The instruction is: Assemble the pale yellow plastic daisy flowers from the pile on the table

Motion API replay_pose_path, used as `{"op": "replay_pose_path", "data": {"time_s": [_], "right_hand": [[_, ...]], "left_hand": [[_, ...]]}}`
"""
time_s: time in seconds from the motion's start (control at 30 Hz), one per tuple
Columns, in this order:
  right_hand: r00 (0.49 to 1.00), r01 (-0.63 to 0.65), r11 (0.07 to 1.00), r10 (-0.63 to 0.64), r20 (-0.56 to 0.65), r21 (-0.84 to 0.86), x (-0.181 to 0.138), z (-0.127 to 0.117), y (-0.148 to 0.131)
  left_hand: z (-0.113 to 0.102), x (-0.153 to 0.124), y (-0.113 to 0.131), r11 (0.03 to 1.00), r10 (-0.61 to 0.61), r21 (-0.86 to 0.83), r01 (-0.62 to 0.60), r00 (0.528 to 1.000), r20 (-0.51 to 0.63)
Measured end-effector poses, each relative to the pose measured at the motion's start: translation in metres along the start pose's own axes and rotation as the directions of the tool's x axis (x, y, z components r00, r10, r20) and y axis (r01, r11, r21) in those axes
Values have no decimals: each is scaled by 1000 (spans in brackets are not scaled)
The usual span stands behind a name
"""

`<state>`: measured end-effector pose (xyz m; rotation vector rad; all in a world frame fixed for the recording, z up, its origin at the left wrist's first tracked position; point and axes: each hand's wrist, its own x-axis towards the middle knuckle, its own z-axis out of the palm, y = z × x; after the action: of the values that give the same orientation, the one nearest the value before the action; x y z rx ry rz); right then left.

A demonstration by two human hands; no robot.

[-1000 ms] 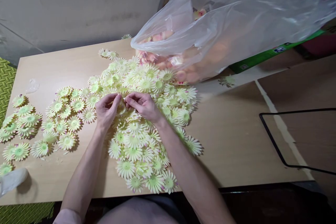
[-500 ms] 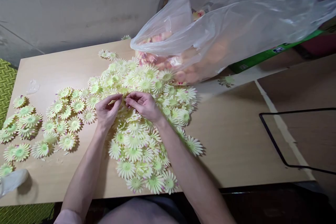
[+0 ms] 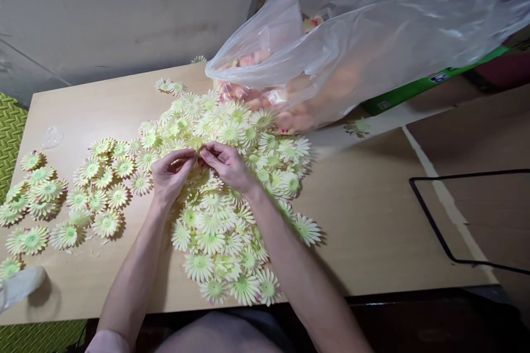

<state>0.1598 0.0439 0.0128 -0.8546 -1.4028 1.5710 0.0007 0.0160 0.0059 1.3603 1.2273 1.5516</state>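
Note:
A big heap of pale yellow fabric daisy heads (image 3: 223,215) with green centres covers the middle of the light wooden table (image 3: 372,220). My left hand (image 3: 170,172) and my right hand (image 3: 227,165) meet above the heap, fingertips pinched together on one small flower head (image 3: 197,155) between them. Most of that flower is hidden by my fingers. Smaller groups of the same flowers (image 3: 99,187) lie spread out singly to the left of my left hand.
A large clear plastic bag (image 3: 351,38) with pinkish-orange pieces inside lies at the table's back right. A black wire frame (image 3: 430,220) rests at the right. A white object (image 3: 20,284) sits at the front left edge. Green mat (image 3: 10,127) on the left.
My two hands have drawn slightly closer together, so the fingertips now touch. Nothing else on the table has moved.

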Motion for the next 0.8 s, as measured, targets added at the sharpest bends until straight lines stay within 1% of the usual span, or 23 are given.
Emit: {"op": "replay_pose_path", "data": {"time_s": [0.1, 0.23, 0.3, 0.37, 0.53, 0.7, 0.8], "right_hand": [[1000, 2, 1000, -2, 0, 5, 0, 2, 0], [998, 49, 999, -49, -28, 23, 1, 2, 4], [998, 58, 998, -59, -34, -11, 2, 1, 6], [998, 48, 998, -49, -29, -35, 2, 0, 7], [1000, 12, 999, -11, 8, -51, 1, -1, 3], [999, -32, 997, 32, -4, -72, -1, -3, 0], [999, -33, 997, 34, 17, -72, -1, -4, 0]], "left_hand": [[-1, 0, -2, 1000, 15, 0, -15, 1000, 9], [-1, 0, -1, 999, 41, 19, -41, 999, 20], [-1, 0, 2, 998, 30, 47, -30, 1000, 4], [-1, 0, 4, 998, -6, 56, 6, 1000, -8], [-4, 1, 1, 994, -102, -40, 101, 995, -21], [-3, 3, -10, 985, -140, -115, 129, 985, -99], [-3, 4, -13, 975, -158, -178, 130, 976, -151]]}}
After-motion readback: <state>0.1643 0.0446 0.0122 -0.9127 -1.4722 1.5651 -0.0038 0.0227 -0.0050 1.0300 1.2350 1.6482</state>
